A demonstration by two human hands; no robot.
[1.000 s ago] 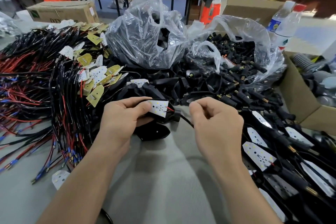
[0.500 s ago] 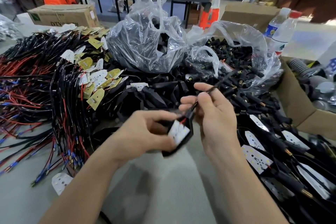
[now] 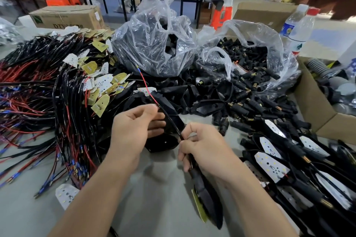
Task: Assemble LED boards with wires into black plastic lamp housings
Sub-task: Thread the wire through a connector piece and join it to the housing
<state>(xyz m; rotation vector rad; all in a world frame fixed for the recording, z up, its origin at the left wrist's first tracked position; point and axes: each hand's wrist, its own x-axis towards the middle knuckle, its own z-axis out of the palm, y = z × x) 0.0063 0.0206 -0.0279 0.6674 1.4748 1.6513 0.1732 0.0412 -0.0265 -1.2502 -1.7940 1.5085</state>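
The grey table [image 3: 154, 188] runs out from under both forearms. A broad heap of black and red wires [image 3: 38, 102], with yellowish and white boards mixed in, fills the space left of the left hand. Beyond the hands stand two clear bags: the one straight ahead [image 3: 154, 44] holds black parts, and the one beyond the right hand [image 3: 260, 48] holds black plugs that spill out onto the table. Right of the right hand lie many assembled lamps [image 3: 308, 188], black with white LED faces up, and past them is an open cardboard box [image 3: 316, 113]. A pile of loose housings [image 3: 192, 92] lies between the bags and the hands. A carton [image 3: 65, 17] sits far beyond the left hand, and a bottle [image 3: 296, 31] stands far beyond the right. One white board [image 3: 65, 194] lies beside the left forearm.

The left hand [image 3: 133, 129] has its fingers curled, thumb and forefinger pinching a black cable [image 3: 171, 121] close to where a thin red lead [image 3: 146, 86] comes out and rises away toward the bags. An empty housing [image 3: 163, 142] lies just under this hand's fingers; whether they grip it I cannot tell. The right hand [image 3: 206, 148], near the left and slightly closer to the body, pinches the same cable lower down. Below it the cable enters another housing [image 3: 204, 192], which hangs tilted under the right wrist. The yellow edge of a board [image 3: 198, 206] shows along its left side.
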